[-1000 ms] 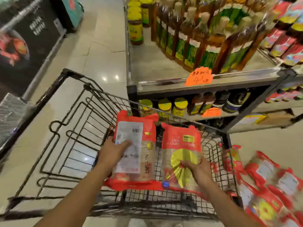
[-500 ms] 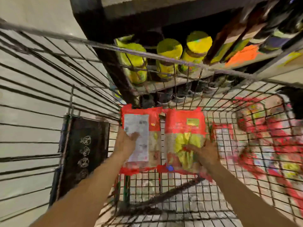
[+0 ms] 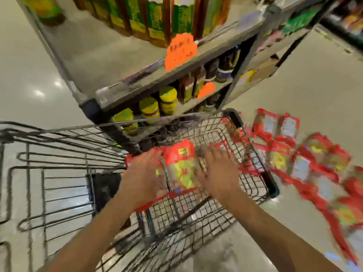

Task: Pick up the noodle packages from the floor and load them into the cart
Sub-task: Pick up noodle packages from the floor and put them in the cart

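Observation:
Two red noodle packages lie side by side on the mesh bottom of the black wire cart (image 3: 59,130). The right package (image 3: 182,169) shows a yellow print. My left hand (image 3: 143,173) lies flat over the left package (image 3: 151,203) with fingers spread and hides most of it. My right hand (image 3: 218,173) hovers just right of the yellow-print package, fingers apart and holding nothing. Several more red noodle packages (image 3: 294,163) are scattered on the floor to the right of the cart. The whole view is motion-blurred.
A metal shelf unit (image 3: 137,83) stands right behind the cart, with bottles on top, yellow-lidded jars (image 3: 167,97) below and orange price tags (image 3: 180,50). Shiny tiled floor (image 3: 29,65) extends left of the shelf and beyond the scattered packages on the right.
Both packages have gone down onto the cart bottom. My right hand has come off the yellow-print package and my left hand has flattened out. The camera has pulled back up and tilted.

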{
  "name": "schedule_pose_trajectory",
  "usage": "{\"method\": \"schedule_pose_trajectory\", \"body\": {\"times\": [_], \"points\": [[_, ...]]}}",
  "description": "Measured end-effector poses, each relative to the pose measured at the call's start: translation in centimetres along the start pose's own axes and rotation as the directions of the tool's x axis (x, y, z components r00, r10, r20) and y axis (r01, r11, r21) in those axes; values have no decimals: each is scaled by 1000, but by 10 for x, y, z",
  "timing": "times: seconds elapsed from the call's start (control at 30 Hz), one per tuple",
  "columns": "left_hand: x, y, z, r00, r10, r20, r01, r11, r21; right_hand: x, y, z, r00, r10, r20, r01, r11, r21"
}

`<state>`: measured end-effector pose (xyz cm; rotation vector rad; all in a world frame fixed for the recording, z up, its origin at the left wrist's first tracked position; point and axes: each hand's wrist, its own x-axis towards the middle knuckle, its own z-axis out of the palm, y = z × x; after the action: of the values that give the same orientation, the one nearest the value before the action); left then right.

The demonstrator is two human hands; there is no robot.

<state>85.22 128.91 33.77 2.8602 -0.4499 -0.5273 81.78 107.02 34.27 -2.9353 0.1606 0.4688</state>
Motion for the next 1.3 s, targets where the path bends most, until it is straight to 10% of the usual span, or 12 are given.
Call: {"method": "schedule_pose_trajectory", "body": {"times": [0.47,0.87,1.1,1.3], "points": [[-131,389,-122,690,702,-179,-573,680,459,-329,233,-172,729,445,-520,-443,886,138],[-379,765,36,78,996,44,-929,57,367,-747,445,-80,95,911,-400,-857,280,433],[-376,841,86,20,996,86,-921,-15,389,-769,514,-58,56,939,-338,-856,220,467],[-313,929,126,119,984,133,-936,66,347,-740,620,-60,147,962,-229,-882,232,409]]}}
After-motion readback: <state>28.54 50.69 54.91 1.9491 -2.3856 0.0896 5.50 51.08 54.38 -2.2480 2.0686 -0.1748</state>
